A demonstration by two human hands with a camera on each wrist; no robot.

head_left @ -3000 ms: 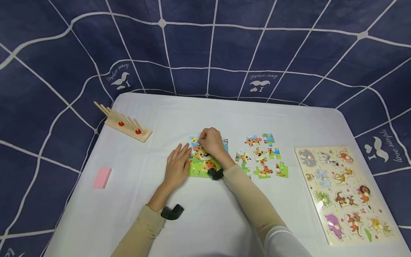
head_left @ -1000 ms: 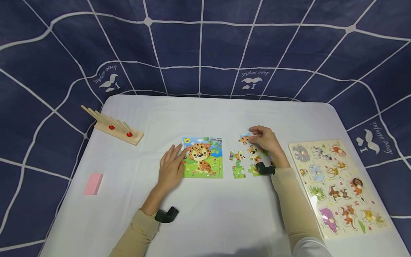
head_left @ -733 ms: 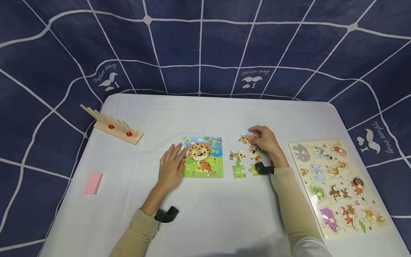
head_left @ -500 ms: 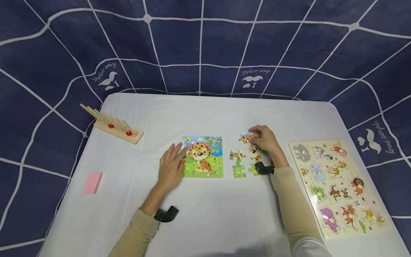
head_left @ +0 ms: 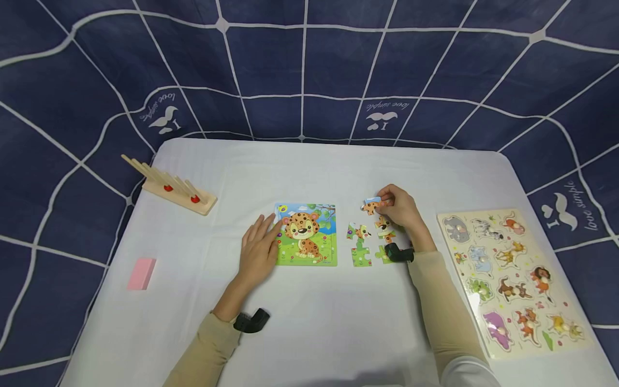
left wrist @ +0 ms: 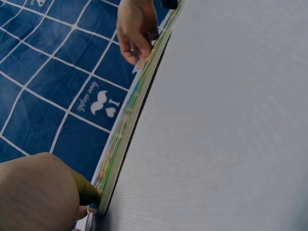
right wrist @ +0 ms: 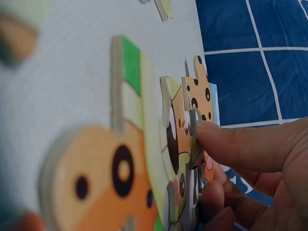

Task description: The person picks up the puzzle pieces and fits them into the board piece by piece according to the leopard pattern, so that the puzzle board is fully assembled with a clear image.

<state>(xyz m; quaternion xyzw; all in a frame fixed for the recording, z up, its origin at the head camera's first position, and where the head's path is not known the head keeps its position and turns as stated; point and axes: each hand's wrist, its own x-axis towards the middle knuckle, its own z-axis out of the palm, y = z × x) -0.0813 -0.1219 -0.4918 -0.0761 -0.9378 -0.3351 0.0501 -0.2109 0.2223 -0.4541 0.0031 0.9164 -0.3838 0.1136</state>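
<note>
My left hand [head_left: 259, 250] lies flat with fingers extended along the left edge of the leopard puzzle board [head_left: 309, 263]; in the left wrist view its thumb meets the board's side. On the board a picture of a sitting leopard shows in full. To the right, my right hand [head_left: 402, 208] pinches a spotted puzzle piece [head_left: 370, 207] with a blue upper edge between thumb and fingers. The right wrist view shows that spotted puzzle piece [right wrist: 197, 91] standing tilted, partly behind the thumb. Loose puzzle pieces [head_left: 360, 256] lie just below, some hidden by the right hand and wrist.
A wooden animal peg puzzle [head_left: 512, 282] lies at the right of the white table [head_left: 309, 322]. At the back left stands a wooden rack with upright sticks [head_left: 179, 193] and two red pieces. A pink block [head_left: 142, 273] sits at the left.
My right hand has gone from over the leopard board to the loose pieces on the right and now pinches the spotted piece, its edge newly raised. My left hand stays beside the board.
</note>
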